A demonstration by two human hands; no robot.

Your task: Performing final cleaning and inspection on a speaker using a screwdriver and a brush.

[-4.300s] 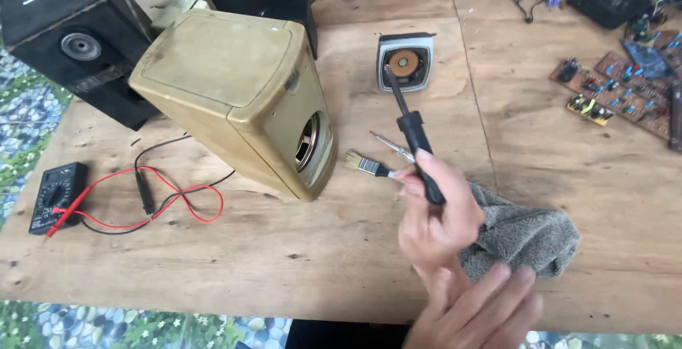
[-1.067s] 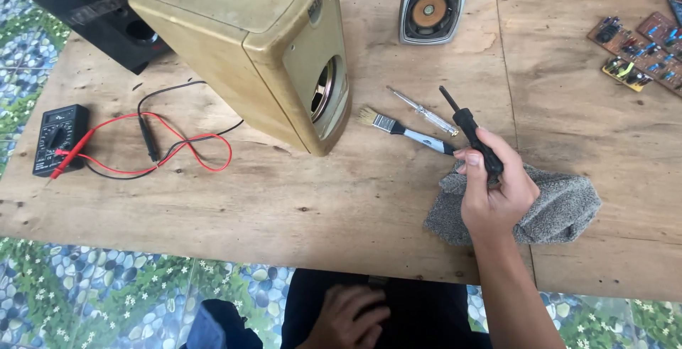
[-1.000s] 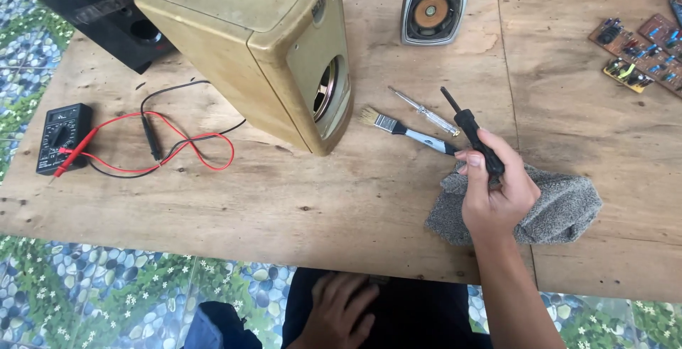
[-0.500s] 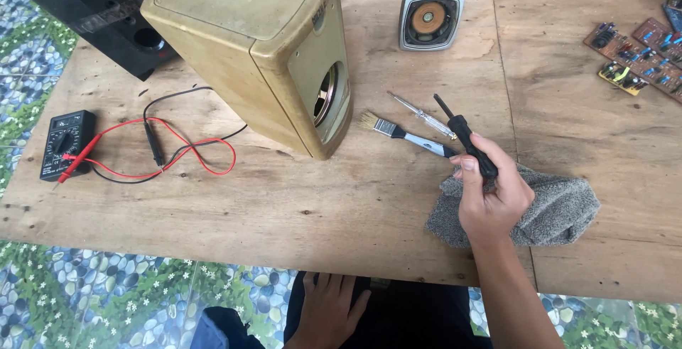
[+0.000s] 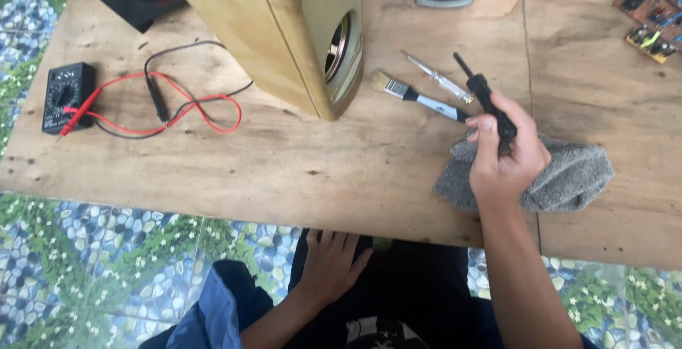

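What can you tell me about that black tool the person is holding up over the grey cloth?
The black tool looks like a screwdriver or similar hand tool: a slim, dark, matte handle, plastic by its look, narrowing to a short black tip that points up and away to the left. The right hand grips its lower part, thumb along the side, so the bottom end is hidden. It is held tilted above the wooden table, over the near edge of the grey cloth, close to a small paintbrush without touching it.
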